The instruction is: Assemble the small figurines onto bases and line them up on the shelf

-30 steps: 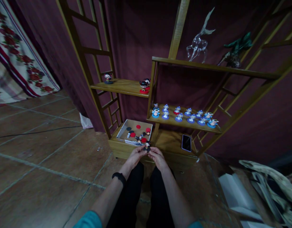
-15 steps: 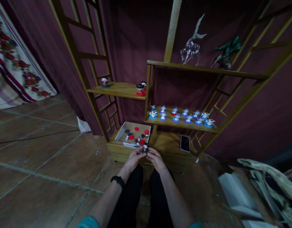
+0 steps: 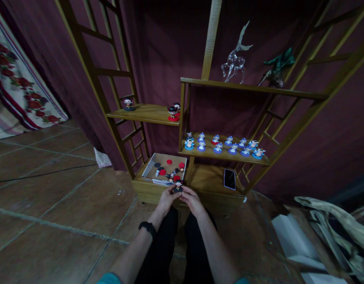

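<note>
Ideally, the figurine [image 3: 178,184] should be steadied upright by its dark base [image 3: 178,189]. The left hand [image 3: 167,198] pinches it, the right hand [image 3: 193,199] curls loosely alongside, contact unclear, just before the cardboard box [image 3: 154,180].

1. No words or numbers can be read here.
2. The front of the white box [image 3: 158,182] has some blue-gray marks. They are too small and blurry to tell if they are letters.
3. The phone [image 3: 229,179] has a dark screen, with no words I can read.
4. The little doll [image 3: 178,185] by the box is too tiny for me to read any writing on it.
</note>
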{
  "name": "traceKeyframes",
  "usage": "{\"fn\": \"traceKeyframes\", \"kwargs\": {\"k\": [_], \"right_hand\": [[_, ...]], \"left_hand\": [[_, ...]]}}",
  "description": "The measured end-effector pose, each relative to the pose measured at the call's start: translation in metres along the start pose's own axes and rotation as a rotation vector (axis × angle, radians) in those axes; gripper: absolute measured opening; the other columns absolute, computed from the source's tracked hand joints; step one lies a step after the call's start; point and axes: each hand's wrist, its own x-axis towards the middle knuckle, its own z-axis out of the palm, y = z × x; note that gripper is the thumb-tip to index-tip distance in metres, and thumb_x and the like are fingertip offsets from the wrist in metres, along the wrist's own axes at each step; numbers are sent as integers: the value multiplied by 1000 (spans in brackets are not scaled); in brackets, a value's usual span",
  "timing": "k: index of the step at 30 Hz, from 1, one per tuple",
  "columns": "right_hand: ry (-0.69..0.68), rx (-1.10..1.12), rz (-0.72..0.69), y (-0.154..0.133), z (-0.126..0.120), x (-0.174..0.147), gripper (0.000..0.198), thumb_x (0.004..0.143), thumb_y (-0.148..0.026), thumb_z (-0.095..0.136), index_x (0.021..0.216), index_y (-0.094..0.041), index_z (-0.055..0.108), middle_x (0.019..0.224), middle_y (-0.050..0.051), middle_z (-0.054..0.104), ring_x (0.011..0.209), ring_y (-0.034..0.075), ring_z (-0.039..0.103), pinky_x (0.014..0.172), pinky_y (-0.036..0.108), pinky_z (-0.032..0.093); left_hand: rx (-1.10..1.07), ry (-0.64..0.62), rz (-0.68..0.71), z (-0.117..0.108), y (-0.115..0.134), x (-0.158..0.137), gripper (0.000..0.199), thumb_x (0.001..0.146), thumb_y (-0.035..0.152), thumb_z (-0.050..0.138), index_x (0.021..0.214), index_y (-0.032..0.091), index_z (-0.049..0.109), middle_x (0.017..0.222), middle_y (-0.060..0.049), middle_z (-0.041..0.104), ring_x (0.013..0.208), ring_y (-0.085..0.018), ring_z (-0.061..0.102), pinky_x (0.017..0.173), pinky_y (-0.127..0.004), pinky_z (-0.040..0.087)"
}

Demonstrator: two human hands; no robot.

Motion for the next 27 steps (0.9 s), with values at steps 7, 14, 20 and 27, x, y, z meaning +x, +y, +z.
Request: {"fn": "traceKeyframes", "kwargs": {"k": [7,14,20,27], "right_hand": [[-4,-12,-3,0,-1,-1,45,58,-31,70,101,-24,62,103,5,65,92,20,59,81,35,44],[-4,11,-3,4,-2,0,47,59,-31,69,103,-22,60,102,5,64,91,20,59,82,35,43],[-4,-3,24,2,-1,-1,45,58,-30,70,102,-23,61,102,5,64,90,20,60,81,36,44],[66,41,-5,5,-5,2,39,57,-30,71,94,-20,63,96,5,66,86,19,60,77,34,45]], "left_hand": [[59,-28,17,0,0,1,47,51,19,75,96,14,63,85,-5,66,74,-15,58,73,-26,43],[166,38,57,-1,0,3,48,47,20,74,93,13,62,82,-5,66,75,-16,59,73,-27,44],[194,48,67,-2,0,2,46,49,22,73,92,13,62,80,-5,67,73,-16,59,71,-27,44],[159,-21,61,-3,-2,2,46,48,17,75,92,13,63,84,-5,66,76,-16,59,74,-27,43]]}}
